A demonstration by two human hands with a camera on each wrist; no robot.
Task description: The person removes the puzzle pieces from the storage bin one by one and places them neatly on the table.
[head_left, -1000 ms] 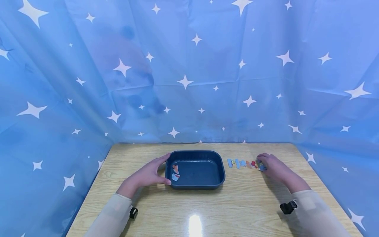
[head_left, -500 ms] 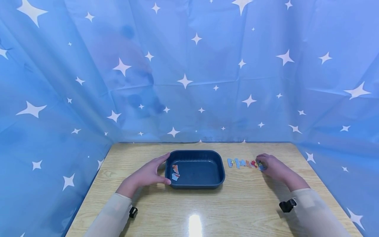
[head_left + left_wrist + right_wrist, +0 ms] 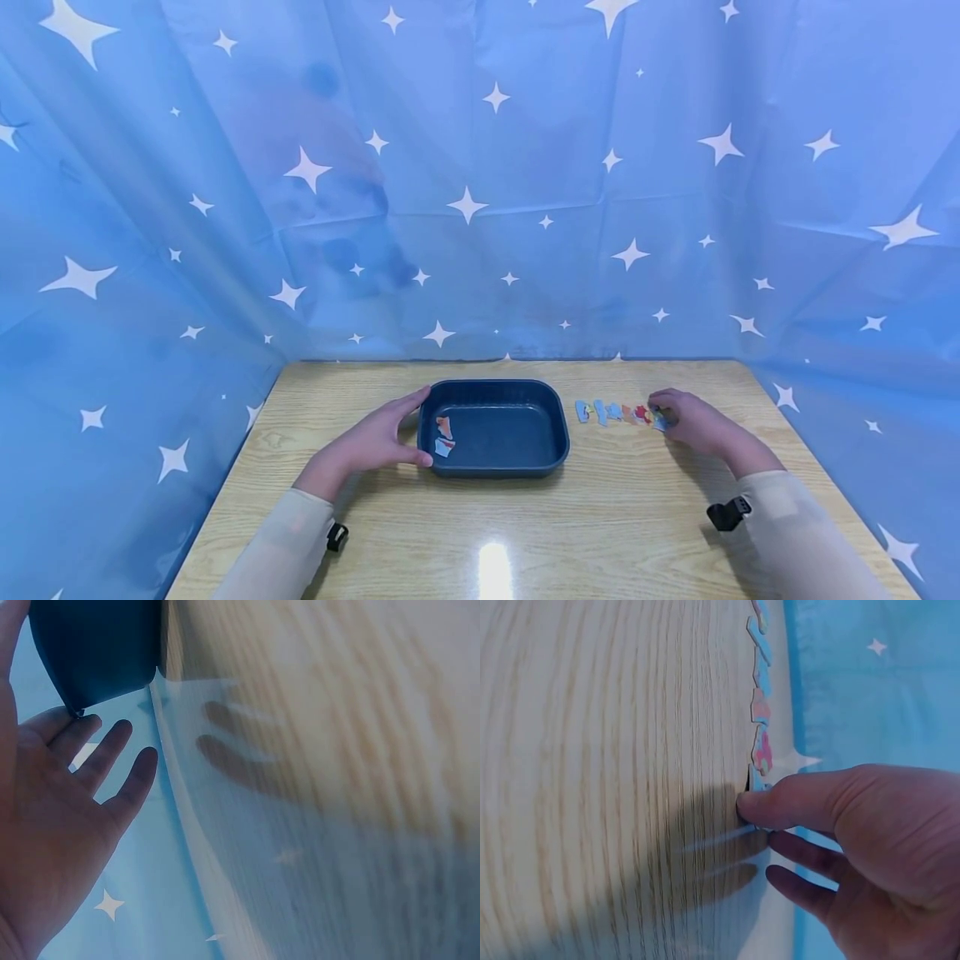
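My left hand (image 3: 378,439) spans the left end of a dark blue rectangular tray (image 3: 498,473), thumb at the near corner and forefinger at the far one. Its other fingers stretch out loosely below the tray's rim in the left wrist view. Inside the tray lie an orange puzzle piece (image 3: 444,427) and a whitish one with red (image 3: 444,448). On the right, my right hand (image 3: 697,425) pinches a light-blue puzzle piece (image 3: 754,778) at the table, its near edge slightly raised. The thumb and fingers hide much of it.
Several puzzle pieces run in a row from the tray's right side to my right hand, among them a red one (image 3: 641,414) and an orange-pink one (image 3: 760,706). The wooden table (image 3: 600,517) ends at a blue star-printed curtain (image 3: 555,275).
My right fingers have shifted very slightly on the light-blue puzzle piece at the end of the row. The left hand and the tray stay in place.
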